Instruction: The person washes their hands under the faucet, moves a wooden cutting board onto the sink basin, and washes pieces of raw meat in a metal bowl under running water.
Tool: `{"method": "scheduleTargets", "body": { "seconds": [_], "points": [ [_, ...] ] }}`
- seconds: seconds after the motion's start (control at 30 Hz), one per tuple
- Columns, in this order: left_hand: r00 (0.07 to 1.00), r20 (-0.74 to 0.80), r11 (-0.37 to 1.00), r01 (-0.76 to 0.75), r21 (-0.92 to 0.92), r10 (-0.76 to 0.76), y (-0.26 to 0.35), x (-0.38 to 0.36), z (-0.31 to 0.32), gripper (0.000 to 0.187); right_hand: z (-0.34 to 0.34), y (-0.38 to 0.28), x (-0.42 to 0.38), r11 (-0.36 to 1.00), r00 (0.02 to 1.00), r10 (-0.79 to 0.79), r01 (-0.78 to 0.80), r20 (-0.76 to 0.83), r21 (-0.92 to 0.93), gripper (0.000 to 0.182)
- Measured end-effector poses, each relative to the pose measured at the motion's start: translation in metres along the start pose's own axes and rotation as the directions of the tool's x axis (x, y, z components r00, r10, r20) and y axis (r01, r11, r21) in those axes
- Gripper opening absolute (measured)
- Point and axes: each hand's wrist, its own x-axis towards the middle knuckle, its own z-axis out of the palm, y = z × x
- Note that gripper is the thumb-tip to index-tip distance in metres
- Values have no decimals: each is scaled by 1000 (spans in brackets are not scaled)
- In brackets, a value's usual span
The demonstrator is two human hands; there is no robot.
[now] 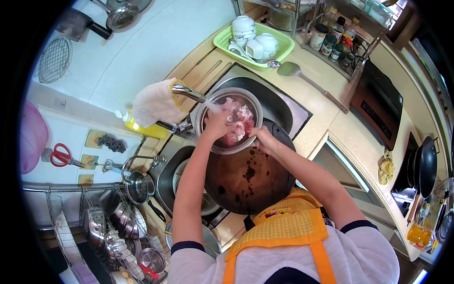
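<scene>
Both hands, left hand [218, 124] and right hand [263, 138], grip raw meat pieces [238, 118] in steel bowl [208, 106]; running tap [187, 91] risks splashing contamination.

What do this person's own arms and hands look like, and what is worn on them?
Both hands, left hand and right hand, are bare, with no gloves. The forearms are uncovered. Short white sleeves end above the elbows in dark navy cuffs. No watch or rings can be made out.

A green basket [222, 41] of white bowls [243, 26] sits on the desk [314, 111]; red scissors [60, 155] hang on the wall.
</scene>
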Motion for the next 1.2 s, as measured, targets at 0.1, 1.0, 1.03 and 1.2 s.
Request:
{"method": "scheduleTargets", "body": {
  "seconds": [0.1, 1.0, 1.03, 1.2],
  "points": [
    [980, 169, 992, 117, -49, -108, 0, 1, -1, 38, -3, 2, 4, 1000, 1000, -2, 2, 1, 10, 38],
    [915, 156, 895, 399, -201, -372, 14, 10, 8, 54, 5, -17, 14, 996, 997, 59, -55, -43, 76, 20],
    [882, 248, 854, 458, -249, -401, 13, 16, 8, 59, 5, -21, 18, 996, 996, 69, -66, -52, 59, 19],
    [822, 391, 759, 549, -351, -414, 8, 45, 23, 68, 15, -53, 31, 995, 994, 92, -94, -63, -32, 15]
  ]
}}
